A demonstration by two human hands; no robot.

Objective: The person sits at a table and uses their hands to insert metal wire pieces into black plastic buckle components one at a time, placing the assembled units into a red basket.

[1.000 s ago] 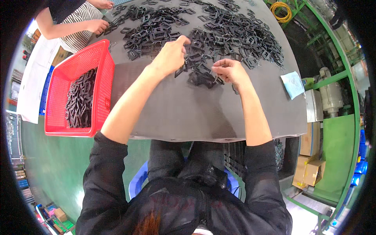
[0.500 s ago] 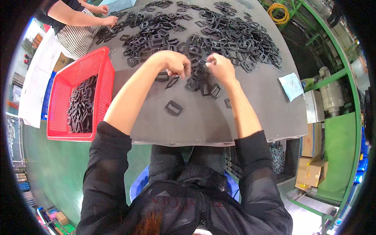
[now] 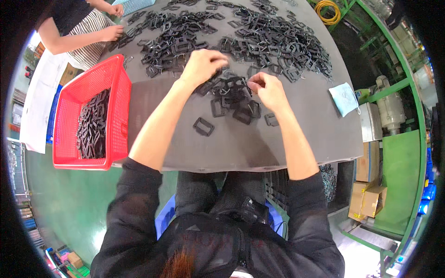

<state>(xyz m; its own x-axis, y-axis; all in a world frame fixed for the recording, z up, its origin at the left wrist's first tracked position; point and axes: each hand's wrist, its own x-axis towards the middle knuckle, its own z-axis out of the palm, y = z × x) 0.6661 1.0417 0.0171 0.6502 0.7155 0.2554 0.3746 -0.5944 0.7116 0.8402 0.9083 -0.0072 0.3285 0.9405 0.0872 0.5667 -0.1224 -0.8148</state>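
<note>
Over the grey table [image 3: 157, 111], my left hand [image 3: 201, 67] hovers above several black rectangular buckle-like frames [image 3: 234, 90], fingers stretched to the right and apart, slightly blurred. It holds nothing that I can see. My right hand [image 3: 268, 90] is at the right side of this small heap, thumb and fingers pinched together; whatever is between them is hidden. A single black frame [image 3: 203, 126] lies nearer to me, apart from the heap. Another frame [image 3: 271, 119] sits below my right wrist, partly covered.
Beyond my hands spread large piles of black frames [image 3: 287, 46] with thin pale bits among them. A red basket [image 3: 121, 116] holding more frames stands at the left. At the far left a co-worker's hands [image 3: 113, 32] touch frames. A light-blue face mask [image 3: 344, 99] lies at the right.
My left hand has risen away from the frames, its fingers straightening. My right hand has come slightly nearer to me. The small heap has shifted and spread, and the co-worker's hands have moved left.
</note>
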